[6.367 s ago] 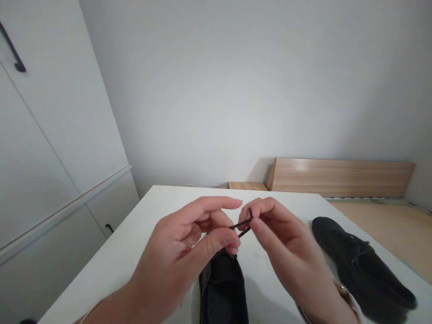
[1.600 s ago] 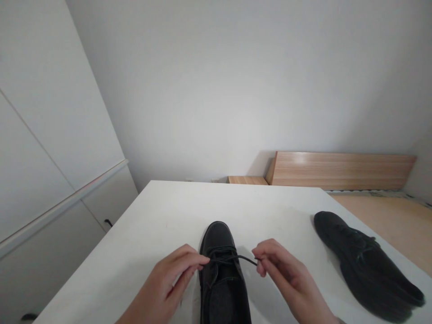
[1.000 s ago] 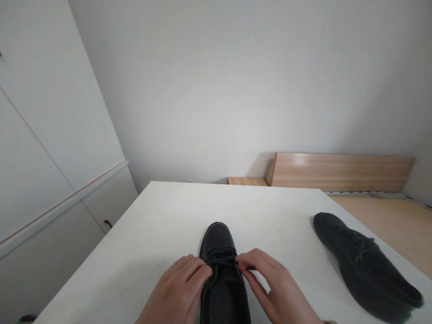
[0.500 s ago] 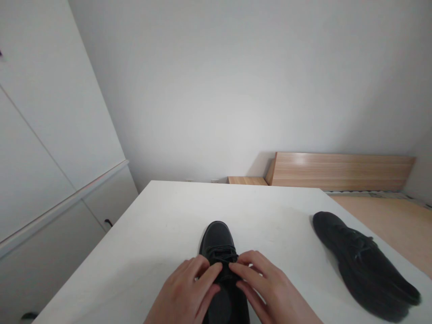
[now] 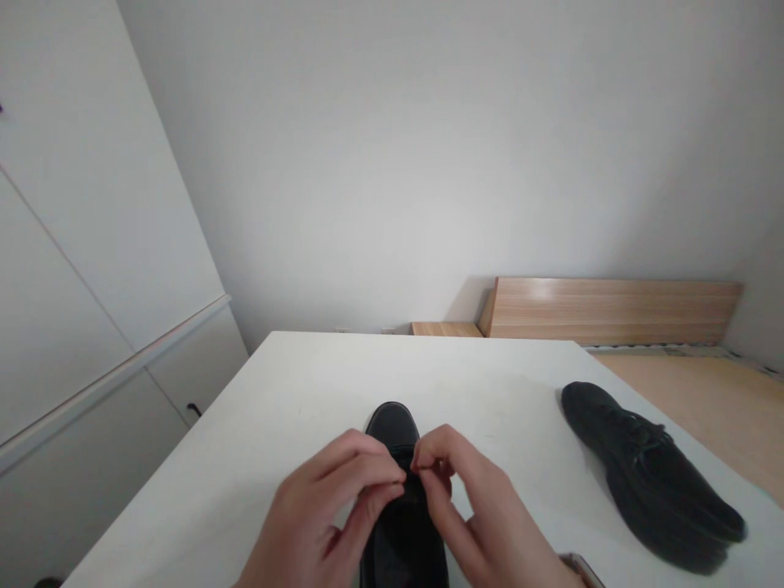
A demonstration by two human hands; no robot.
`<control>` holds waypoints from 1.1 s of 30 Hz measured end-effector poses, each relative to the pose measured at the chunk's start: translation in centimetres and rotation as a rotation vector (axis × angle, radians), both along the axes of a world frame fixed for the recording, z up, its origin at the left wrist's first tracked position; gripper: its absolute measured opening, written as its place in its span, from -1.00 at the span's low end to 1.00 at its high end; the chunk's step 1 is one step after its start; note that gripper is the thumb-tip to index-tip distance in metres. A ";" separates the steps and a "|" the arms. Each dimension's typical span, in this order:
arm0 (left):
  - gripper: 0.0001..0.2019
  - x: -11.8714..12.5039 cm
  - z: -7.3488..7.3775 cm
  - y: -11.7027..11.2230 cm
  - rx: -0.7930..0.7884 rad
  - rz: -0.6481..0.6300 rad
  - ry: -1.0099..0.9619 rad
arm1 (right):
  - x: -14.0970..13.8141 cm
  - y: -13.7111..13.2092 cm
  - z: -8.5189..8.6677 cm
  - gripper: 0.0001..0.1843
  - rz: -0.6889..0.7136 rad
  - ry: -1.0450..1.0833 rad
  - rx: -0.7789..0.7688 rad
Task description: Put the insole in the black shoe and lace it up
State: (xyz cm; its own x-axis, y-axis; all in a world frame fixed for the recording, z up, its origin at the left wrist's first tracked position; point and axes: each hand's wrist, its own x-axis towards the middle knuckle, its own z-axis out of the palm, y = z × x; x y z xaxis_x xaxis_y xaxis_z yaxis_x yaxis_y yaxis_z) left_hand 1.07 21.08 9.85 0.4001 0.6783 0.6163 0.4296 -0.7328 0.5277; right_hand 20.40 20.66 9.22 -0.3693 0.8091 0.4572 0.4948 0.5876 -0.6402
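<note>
A black lace-up shoe (image 5: pixel 392 423) rests on the white table, toe pointing away from me, its opening near me. Over its lacing, my left hand (image 5: pixel 343 498) pinches thumb and forefinger together on a shoelace. From the other side my right hand (image 5: pixel 462 494) makes a similar pinch on the lace, fingertips close to the left ones. The dark lace barely shows against the shoe, and my fingers cover most of the lacing. Off to the right lies a second black shoe (image 5: pixel 649 474), its laces tied in a bow, touched by neither hand.
The white table (image 5: pixel 306 384) spreads out around both shoes. White cabinets (image 5: pixel 91 269) stand along the left, with dark handles. Behind the table are a plain wall and, at right, a wooden headboard (image 5: pixel 612 309) beside a tan bed surface (image 5: pixel 667 384).
Both hands have lifted slightly and turned, with fingers now pinched rather than resting low on the lacing. The view has shifted a little; both shoes stay in place on the table.
</note>
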 end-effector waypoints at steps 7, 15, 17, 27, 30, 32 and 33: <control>-0.91 0.8 0.9 0.9 -0.088 -0.004 -0.283 | -0.9 0.0 1.0 -0.86 0.074 0.438 -0.337; -0.95 1.2 -0.7 1.3 -0.212 -0.039 -0.461 | -1.4 0.4 1.4 -0.70 0.188 0.513 -0.568; -0.93 1.2 -1.2 1.3 -0.253 -0.078 -0.500 | -1.5 0.6 1.4 -0.68 0.203 0.525 -0.606; -0.81 1.4 -3.4 1.8 -0.680 -0.052 -0.351 | -1.0 0.7 1.7 -0.87 0.036 0.671 -0.303; -0.81 1.9 -3.6 1.9 -0.776 -0.050 -0.410 | -1.1 0.7 1.6 -0.97 0.039 0.672 -0.192; -0.83 2.3 -3.5 1.9 -0.742 -0.063 -0.374 | -1.3 0.7 1.6 -0.93 0.075 0.598 -0.151; -0.83 2.5 -3.5 1.8 -0.705 -0.072 -0.352 | -1.4 0.8 1.6 -0.91 0.082 0.551 -0.138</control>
